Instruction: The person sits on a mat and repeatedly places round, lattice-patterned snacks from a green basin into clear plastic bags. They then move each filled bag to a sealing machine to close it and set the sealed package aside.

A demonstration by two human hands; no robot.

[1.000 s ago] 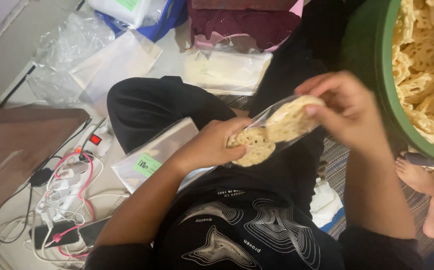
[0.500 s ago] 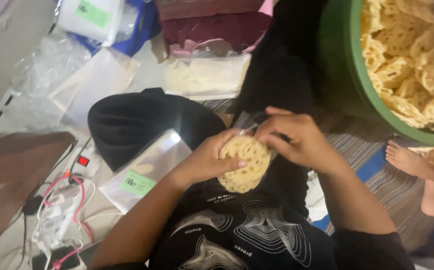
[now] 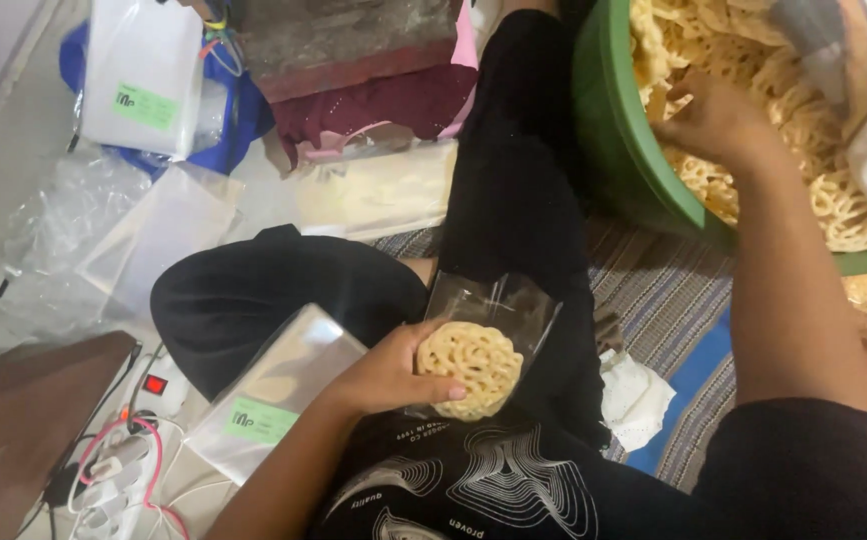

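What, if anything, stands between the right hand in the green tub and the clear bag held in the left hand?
Nothing visible. The right hand rests on the crackers in the green tub; between it and the clear bag in the left hand lies only the black-clothed leg, below the path.

Left hand (image 3: 388, 372) around bagged cracker (image 3: 468, 368)

Green tub (image 3: 613, 150), yellow lattice crackers (image 3: 468, 365).

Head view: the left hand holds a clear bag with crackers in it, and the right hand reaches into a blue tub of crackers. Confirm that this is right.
Not quite: the tub is green, not blue, as the head view shows. The rest stands: the left hand holds the clear bag with crackers in it, and the right hand reaches into the tub.
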